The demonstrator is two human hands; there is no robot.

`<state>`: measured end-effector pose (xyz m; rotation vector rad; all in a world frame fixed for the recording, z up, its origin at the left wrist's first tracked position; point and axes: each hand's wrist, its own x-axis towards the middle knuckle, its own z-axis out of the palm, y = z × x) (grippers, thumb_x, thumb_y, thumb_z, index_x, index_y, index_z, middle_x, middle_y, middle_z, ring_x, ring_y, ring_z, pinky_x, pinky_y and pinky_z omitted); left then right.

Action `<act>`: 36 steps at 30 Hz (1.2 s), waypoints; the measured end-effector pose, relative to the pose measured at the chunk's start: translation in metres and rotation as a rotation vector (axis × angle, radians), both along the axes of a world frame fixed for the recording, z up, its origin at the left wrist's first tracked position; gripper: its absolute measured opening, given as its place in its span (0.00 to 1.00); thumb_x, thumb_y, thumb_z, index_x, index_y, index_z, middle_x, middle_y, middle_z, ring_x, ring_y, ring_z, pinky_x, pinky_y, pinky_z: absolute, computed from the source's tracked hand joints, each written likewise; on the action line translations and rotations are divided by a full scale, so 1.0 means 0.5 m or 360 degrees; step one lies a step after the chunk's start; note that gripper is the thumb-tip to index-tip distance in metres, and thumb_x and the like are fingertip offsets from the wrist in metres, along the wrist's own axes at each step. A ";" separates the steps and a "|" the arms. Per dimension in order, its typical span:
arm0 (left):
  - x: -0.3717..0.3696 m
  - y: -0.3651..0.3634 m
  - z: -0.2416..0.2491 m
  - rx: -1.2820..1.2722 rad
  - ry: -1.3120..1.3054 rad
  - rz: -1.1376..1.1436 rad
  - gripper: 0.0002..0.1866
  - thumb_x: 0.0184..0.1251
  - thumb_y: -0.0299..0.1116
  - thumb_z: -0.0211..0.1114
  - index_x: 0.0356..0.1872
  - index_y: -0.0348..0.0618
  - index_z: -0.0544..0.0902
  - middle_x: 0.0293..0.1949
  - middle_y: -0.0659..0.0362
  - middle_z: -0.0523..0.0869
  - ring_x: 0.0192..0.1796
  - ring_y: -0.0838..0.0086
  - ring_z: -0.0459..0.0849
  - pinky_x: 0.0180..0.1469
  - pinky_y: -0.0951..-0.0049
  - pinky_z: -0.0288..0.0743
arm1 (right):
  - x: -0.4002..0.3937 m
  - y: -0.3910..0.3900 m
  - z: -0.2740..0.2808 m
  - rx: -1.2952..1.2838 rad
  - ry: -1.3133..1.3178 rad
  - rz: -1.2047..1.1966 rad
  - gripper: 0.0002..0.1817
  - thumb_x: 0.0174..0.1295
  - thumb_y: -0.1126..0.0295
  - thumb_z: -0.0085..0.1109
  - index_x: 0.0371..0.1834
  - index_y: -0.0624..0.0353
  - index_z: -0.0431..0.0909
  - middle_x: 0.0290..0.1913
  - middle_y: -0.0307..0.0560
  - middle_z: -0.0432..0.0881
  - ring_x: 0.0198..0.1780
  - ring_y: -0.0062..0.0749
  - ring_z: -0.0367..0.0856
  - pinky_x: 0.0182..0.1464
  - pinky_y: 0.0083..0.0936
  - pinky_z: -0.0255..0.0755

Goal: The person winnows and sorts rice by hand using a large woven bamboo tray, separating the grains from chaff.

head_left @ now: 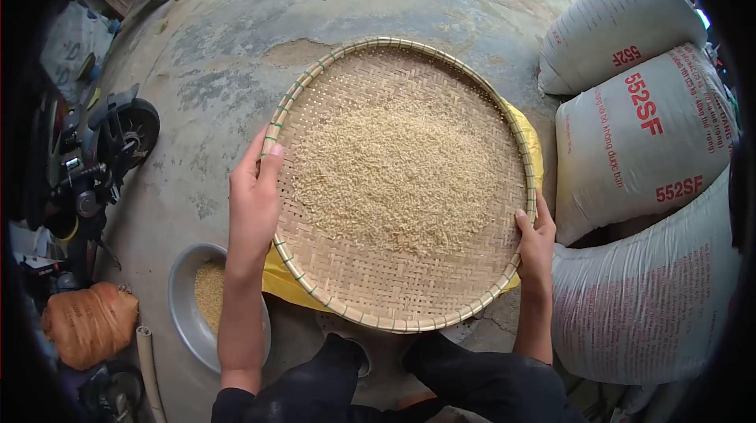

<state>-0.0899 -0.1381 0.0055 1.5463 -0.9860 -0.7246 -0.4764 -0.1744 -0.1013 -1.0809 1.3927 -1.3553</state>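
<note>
A round woven bamboo winnowing basket (pixel 394 289) is held up in front of me, its rim bound with green ties. Pale grain (pixel 394 175) lies spread over its middle and upper part. My left hand (pixel 256 194) grips the rim on the left, thumb on top and the other fingers partly hidden beneath. On the right, my right hand (pixel 537 243) is closed on the rim, thumb over the edge. Below the basket, a yellow sheet or sack (pixel 295 283) shows on both sides. A metal basin (pixel 179 297) with grain in it stands by my left forearm.
Full white sacks (pixel 638 135) with red print are piled at the right. To the left stands a motorbike (pixel 87 179), with an orange bag (pixel 90 324) and a pole (pixel 148 368) near it. Worn concrete floor (pixel 213 92) stretches ahead.
</note>
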 end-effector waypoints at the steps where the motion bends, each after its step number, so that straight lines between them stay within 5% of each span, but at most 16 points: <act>1: 0.015 -0.002 0.002 0.0087 0.0027 -0.0044 0.21 0.80 0.31 0.50 0.68 0.31 0.72 0.42 0.60 0.84 0.39 0.81 0.76 0.46 0.76 0.72 | -0.001 -0.004 -0.002 -0.0100 -0.0025 0.0001 0.30 0.67 0.80 0.54 0.74 0.71 0.63 0.51 0.55 0.84 0.40 0.26 0.84 0.45 0.22 0.78; 4: 0.016 -0.009 -0.115 0.0224 0.0245 -0.0120 0.21 0.77 0.26 0.50 0.68 0.30 0.71 0.46 0.56 0.86 0.45 0.75 0.81 0.52 0.73 0.74 | -0.017 -0.116 0.057 0.0397 0.0220 0.0214 0.30 0.65 0.81 0.54 0.73 0.72 0.64 0.51 0.54 0.84 0.42 0.25 0.84 0.45 0.22 0.78; 6: 0.009 0.016 -0.171 0.0180 -0.0084 0.0168 0.21 0.76 0.25 0.49 0.67 0.30 0.72 0.50 0.51 0.86 0.50 0.71 0.82 0.57 0.71 0.73 | -0.007 -0.133 0.052 0.0336 0.0226 0.0274 0.30 0.64 0.81 0.53 0.73 0.72 0.64 0.52 0.52 0.84 0.43 0.23 0.83 0.45 0.21 0.78; 10: -0.002 0.066 -0.045 0.0299 -0.0204 0.0248 0.22 0.77 0.27 0.49 0.68 0.27 0.70 0.52 0.48 0.85 0.54 0.68 0.82 0.61 0.70 0.71 | 0.024 -0.079 0.007 0.0176 0.0148 0.0313 0.31 0.65 0.83 0.54 0.74 0.70 0.64 0.62 0.54 0.79 0.53 0.28 0.82 0.57 0.23 0.75; 15: -0.044 0.054 0.028 0.0209 -0.0844 0.0112 0.25 0.77 0.30 0.51 0.69 0.25 0.67 0.29 0.44 0.83 0.27 0.69 0.80 0.37 0.64 0.74 | 0.065 -0.045 -0.105 0.0445 -0.0184 0.0189 0.31 0.67 0.82 0.53 0.75 0.69 0.62 0.65 0.55 0.77 0.58 0.32 0.81 0.60 0.25 0.74; 18: -0.037 0.050 0.078 0.0313 -0.0743 0.0051 0.25 0.77 0.30 0.50 0.69 0.26 0.67 0.29 0.45 0.82 0.29 0.71 0.79 0.39 0.65 0.74 | 0.067 0.021 -0.142 0.0249 -0.0133 0.0109 0.32 0.67 0.80 0.55 0.76 0.66 0.62 0.65 0.52 0.77 0.55 0.28 0.82 0.57 0.24 0.76; 22: -0.007 0.018 -0.024 0.0172 -0.0697 -0.0144 0.24 0.78 0.33 0.51 0.68 0.25 0.69 0.30 0.49 0.82 0.31 0.77 0.78 0.38 0.67 0.74 | 0.023 -0.034 -0.102 0.0466 -0.0100 0.0122 0.29 0.68 0.82 0.52 0.75 0.67 0.64 0.64 0.55 0.76 0.59 0.31 0.79 0.60 0.25 0.73; 25: 0.009 0.006 -0.113 0.0287 -0.0534 0.0066 0.24 0.80 0.38 0.52 0.64 0.26 0.74 0.33 0.55 0.84 0.35 0.80 0.78 0.42 0.73 0.73 | 0.023 -0.021 -0.073 0.0295 -0.0061 0.0051 0.28 0.69 0.82 0.51 0.74 0.70 0.64 0.62 0.54 0.76 0.59 0.31 0.78 0.60 0.24 0.73; 27: 0.049 -0.003 -0.159 0.0187 0.0332 0.0054 0.24 0.81 0.44 0.53 0.61 0.32 0.79 0.39 0.60 0.87 0.41 0.81 0.80 0.47 0.76 0.71 | 0.021 0.007 -0.050 0.0212 -0.0082 -0.0015 0.29 0.69 0.82 0.51 0.74 0.71 0.62 0.64 0.55 0.76 0.58 0.31 0.79 0.61 0.25 0.73; 30: 0.048 0.004 -0.169 0.0507 0.0536 -0.0155 0.25 0.80 0.50 0.52 0.59 0.38 0.82 0.47 0.61 0.88 0.49 0.77 0.82 0.54 0.72 0.71 | -0.011 -0.007 -0.080 0.0285 -0.0141 -0.0153 0.29 0.69 0.82 0.51 0.74 0.72 0.62 0.64 0.55 0.75 0.58 0.31 0.79 0.61 0.25 0.72; 31: 0.057 0.000 -0.203 0.0594 0.0522 -0.0231 0.28 0.80 0.54 0.50 0.63 0.39 0.79 0.58 0.57 0.84 0.56 0.74 0.81 0.58 0.66 0.72 | -0.014 -0.002 -0.086 0.0203 -0.0204 -0.0101 0.29 0.69 0.81 0.52 0.74 0.71 0.62 0.63 0.54 0.76 0.57 0.29 0.79 0.60 0.24 0.72; 36: 0.025 0.005 -0.206 0.0452 0.1054 -0.0240 0.38 0.79 0.62 0.43 0.72 0.37 0.66 0.71 0.52 0.72 0.66 0.67 0.76 0.68 0.63 0.68 | -0.041 -0.004 -0.086 0.0247 -0.0171 -0.0065 0.29 0.69 0.81 0.54 0.74 0.70 0.63 0.61 0.52 0.78 0.54 0.26 0.79 0.58 0.22 0.73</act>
